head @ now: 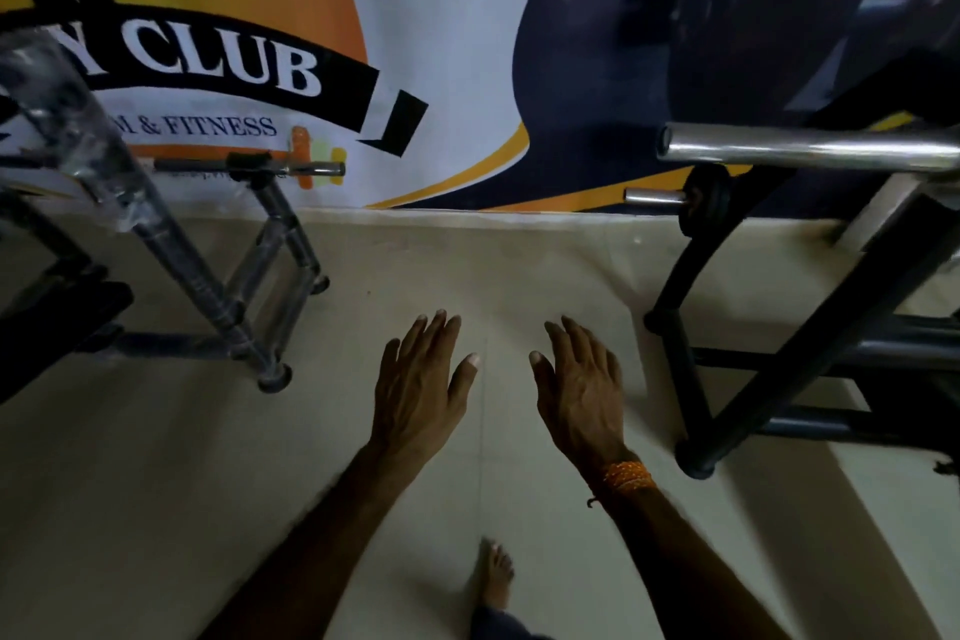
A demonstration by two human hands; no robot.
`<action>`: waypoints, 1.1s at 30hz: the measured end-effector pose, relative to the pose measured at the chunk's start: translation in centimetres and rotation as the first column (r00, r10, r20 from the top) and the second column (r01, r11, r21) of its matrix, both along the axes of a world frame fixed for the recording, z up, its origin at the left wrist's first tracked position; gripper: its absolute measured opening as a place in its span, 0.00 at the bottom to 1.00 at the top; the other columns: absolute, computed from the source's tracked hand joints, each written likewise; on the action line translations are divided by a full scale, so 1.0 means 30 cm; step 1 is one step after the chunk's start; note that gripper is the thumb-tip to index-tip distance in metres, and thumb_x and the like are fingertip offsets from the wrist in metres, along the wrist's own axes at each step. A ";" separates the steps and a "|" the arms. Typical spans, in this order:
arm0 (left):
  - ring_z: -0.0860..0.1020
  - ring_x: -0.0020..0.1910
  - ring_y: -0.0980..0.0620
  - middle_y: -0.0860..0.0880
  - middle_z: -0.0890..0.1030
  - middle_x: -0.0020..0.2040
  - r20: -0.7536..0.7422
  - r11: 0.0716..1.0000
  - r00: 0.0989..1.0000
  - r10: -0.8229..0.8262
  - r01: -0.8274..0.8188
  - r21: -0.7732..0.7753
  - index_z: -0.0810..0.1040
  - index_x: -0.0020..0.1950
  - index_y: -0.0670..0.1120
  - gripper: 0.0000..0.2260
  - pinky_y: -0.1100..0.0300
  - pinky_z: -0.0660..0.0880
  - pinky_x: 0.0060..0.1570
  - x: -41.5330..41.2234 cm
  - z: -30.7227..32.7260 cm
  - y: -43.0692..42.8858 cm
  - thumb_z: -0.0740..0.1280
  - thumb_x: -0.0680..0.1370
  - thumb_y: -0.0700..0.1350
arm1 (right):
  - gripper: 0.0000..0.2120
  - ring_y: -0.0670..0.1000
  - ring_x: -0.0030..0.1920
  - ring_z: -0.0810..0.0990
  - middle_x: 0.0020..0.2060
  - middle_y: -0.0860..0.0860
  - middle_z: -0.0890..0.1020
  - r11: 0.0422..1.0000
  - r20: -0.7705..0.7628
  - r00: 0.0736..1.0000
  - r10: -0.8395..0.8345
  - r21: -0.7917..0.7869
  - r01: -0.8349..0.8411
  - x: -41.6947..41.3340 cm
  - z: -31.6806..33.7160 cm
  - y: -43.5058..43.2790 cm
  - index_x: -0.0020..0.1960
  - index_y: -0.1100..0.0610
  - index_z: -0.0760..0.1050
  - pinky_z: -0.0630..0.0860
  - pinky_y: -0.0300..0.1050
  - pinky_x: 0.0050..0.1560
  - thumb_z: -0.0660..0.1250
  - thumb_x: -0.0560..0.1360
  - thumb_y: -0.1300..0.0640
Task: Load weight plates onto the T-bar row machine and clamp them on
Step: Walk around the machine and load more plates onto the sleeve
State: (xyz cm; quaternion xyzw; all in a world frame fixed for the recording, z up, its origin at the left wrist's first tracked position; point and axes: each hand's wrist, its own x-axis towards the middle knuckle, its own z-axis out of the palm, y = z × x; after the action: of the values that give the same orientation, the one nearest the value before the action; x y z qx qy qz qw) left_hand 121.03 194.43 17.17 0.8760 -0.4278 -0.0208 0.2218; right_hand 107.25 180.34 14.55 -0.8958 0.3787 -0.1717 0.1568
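FRAME (769, 379) at right, clear of both hands | LEFT HAND (421, 395) flat, fingers straight, holding nothing | RIGHT HAND (582, 395) likewise flat, holding nothing | PLATE (706, 203) on frame peg (652, 196), beyond right hand, well apart

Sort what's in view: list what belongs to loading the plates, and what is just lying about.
For the job: left hand, open and holding nothing; right hand, the same; small black weight plate on the lower chrome peg of the black rack; upper chrome peg, bare.

Just there: plastic-wrapped frame on the left; wall banner; orange wrist thread.
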 end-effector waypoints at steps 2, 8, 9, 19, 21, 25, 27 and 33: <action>0.56 0.80 0.50 0.50 0.61 0.80 -0.013 1.000 1.000 -0.018 0.018 0.016 0.60 0.80 0.51 0.34 0.47 0.53 0.77 0.111 -0.001 -0.106 0.42 0.79 0.66 | 0.29 0.60 0.74 0.69 0.75 0.56 0.71 0.999 0.008 0.999 -0.031 0.021 0.031 0.115 -0.005 -0.101 0.74 0.54 0.69 0.68 0.64 0.71 0.48 0.82 0.40; 0.57 0.80 0.49 0.49 0.62 0.80 -0.005 0.998 0.998 -0.062 0.062 0.033 0.61 0.80 0.51 0.30 0.46 0.54 0.77 0.447 0.010 -0.452 0.48 0.81 0.62 | 0.31 0.60 0.75 0.68 0.76 0.56 0.70 0.995 -0.024 0.995 -0.092 0.031 0.093 0.416 0.020 -0.419 0.75 0.54 0.68 0.67 0.64 0.72 0.45 0.81 0.38; 0.57 0.80 0.48 0.49 0.62 0.80 -0.004 0.996 0.997 -0.080 0.080 0.033 0.61 0.80 0.51 0.30 0.46 0.55 0.77 0.499 0.005 -0.516 0.48 0.81 0.62 | 0.31 0.60 0.75 0.68 0.76 0.56 0.70 0.993 -0.029 0.993 -0.113 0.024 0.114 0.457 0.022 -0.475 0.75 0.54 0.68 0.67 0.64 0.72 0.45 0.81 0.38; 0.68 0.75 0.45 0.46 0.72 0.75 0.024 0.929 0.930 -0.367 0.366 0.051 0.69 0.76 0.48 0.26 0.41 0.68 0.71 1.020 -0.124 -1.257 0.55 0.82 0.60 | 0.25 0.60 0.76 0.67 0.76 0.56 0.69 0.909 -0.078 0.910 -0.408 0.061 0.413 0.817 -0.049 -1.036 0.76 0.54 0.68 0.65 0.63 0.73 0.56 0.83 0.43; 0.68 0.75 0.45 0.46 0.72 0.75 0.019 0.890 0.892 -0.453 0.450 0.069 0.68 0.76 0.48 0.26 0.42 0.69 0.70 1.104 -0.135 -1.404 0.56 0.82 0.60 | 0.25 0.59 0.77 0.64 0.77 0.56 0.67 0.872 -0.088 0.874 -0.477 0.079 0.484 0.876 -0.047 -1.123 0.77 0.54 0.66 0.63 0.62 0.75 0.58 0.84 0.44; 0.68 0.75 0.47 0.46 0.72 0.75 0.035 0.805 0.807 -0.590 0.583 0.114 0.66 0.77 0.49 0.26 0.43 0.69 0.71 1.210 -0.129 -1.701 0.58 0.82 0.60 | 0.24 0.60 0.75 0.67 0.76 0.57 0.70 0.787 -0.057 0.791 -0.610 0.072 0.612 0.962 -0.036 -1.301 0.75 0.55 0.68 0.65 0.62 0.74 0.59 0.83 0.45; 0.69 0.75 0.47 0.46 0.72 0.74 0.043 0.762 0.763 -0.645 0.638 0.113 0.65 0.78 0.48 0.27 0.43 0.70 0.69 1.234 -0.128 -1.842 0.57 0.82 0.60 | 0.25 0.60 0.74 0.69 0.75 0.56 0.71 0.730 -0.046 0.735 -0.677 0.083 0.678 0.981 -0.039 -1.395 0.74 0.55 0.69 0.69 0.63 0.71 0.55 0.83 0.42; 0.74 0.71 0.45 0.43 0.76 0.70 0.051 0.658 0.659 -0.750 0.739 0.145 0.66 0.77 0.45 0.30 0.45 0.76 0.63 1.275 -0.168 -2.252 0.54 0.80 0.62 | 0.29 0.60 0.70 0.72 0.71 0.56 0.74 0.622 -0.043 0.631 -0.775 0.124 0.773 1.007 -0.097 -1.711 0.73 0.53 0.68 0.72 0.63 0.65 0.47 0.79 0.40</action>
State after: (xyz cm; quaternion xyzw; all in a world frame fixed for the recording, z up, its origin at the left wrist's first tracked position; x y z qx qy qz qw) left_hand 159.27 126.86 12.13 0.6345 -0.7583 -0.0869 0.1216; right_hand 137.46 129.01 11.63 -0.6326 0.7360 -0.2037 0.1286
